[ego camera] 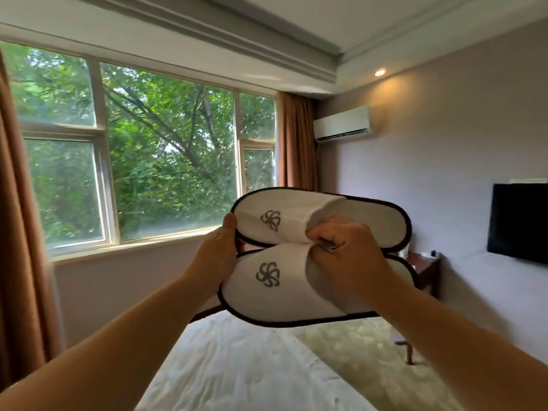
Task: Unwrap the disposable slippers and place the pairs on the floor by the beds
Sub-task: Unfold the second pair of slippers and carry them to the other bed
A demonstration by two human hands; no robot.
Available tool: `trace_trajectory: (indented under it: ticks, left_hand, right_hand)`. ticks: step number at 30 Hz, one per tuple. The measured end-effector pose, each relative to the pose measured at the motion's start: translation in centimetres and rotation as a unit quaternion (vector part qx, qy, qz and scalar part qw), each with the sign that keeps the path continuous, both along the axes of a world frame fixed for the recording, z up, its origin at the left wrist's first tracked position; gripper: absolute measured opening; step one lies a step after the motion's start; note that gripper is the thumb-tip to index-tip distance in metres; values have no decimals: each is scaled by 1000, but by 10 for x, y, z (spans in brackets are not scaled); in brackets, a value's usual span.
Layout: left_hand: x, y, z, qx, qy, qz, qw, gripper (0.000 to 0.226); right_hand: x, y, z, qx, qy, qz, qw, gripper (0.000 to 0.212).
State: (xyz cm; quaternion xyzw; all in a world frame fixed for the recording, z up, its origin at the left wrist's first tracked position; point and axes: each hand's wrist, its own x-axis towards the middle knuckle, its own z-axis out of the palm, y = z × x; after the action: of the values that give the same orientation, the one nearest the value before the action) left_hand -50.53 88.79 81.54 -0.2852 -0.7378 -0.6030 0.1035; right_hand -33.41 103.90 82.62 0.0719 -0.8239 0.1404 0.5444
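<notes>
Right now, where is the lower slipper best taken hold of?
At the open mouth of its toe cover, coming from the heel side, where the right hand already pinches. The lower slipper lies flat with its toe to the left, so that raised fabric edge is its one liftable lip; the left hand steadies the toes.

I have both arms stretched toward frame centre; my left hand (218,252) pinches with thumb up, my right hand (345,256) curls closed, fingertips apparently tucked in.
</notes>
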Motion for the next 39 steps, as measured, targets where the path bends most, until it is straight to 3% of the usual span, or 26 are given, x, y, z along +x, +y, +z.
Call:
trace_trajectory:
  ticks: [4,13,27,39]
  left_hand:
    - [18,65,26,43,-11,-44,998,59]
    - [19,171,48,38,-20,-74,996,62]
    - [-77,366,-8,3,-80,-164,983,64]
    - [-94,598,-43,-54,-44,-241,968,63]
  right_hand:
    - [25,53,22,-9,5,-20,1000,25]
    - [37,145,43,-17,22,-33,999,24]
    - [-34,312,-12,-132,-43,-72,988,19]
    - [-29,491,-46,-224,-79,-148,960,20]
